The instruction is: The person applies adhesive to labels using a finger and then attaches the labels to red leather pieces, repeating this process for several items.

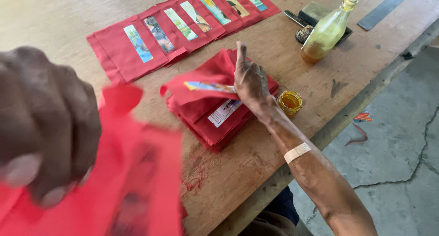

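Note:
My left hand (pixel 45 126) is close to the camera and blurred, closed on a red paper sheet (pixel 132 181) held up in front of me. My right hand (pixel 250 80) reaches over a stack of red paper sheets (pixel 215 121) in the middle of the wooden table (pixel 256 163). Its fingers pinch the top red sheet (pixel 192 87), which is lifted and bent and carries a colourful picture strip. A white label (pixel 224 112) shows on the sheet beneath. A strip of tape is wrapped around my right forearm.
A row of several red sheets with picture strips (pixel 183 25) lies fanned across the far side. A small jar of amber glue (pixel 290 102) stands right of the stack. Farther back are a yellowish bottle (pixel 327 32), a dark block, and a metal ruler (pixel 384 9). Concrete floor lies right.

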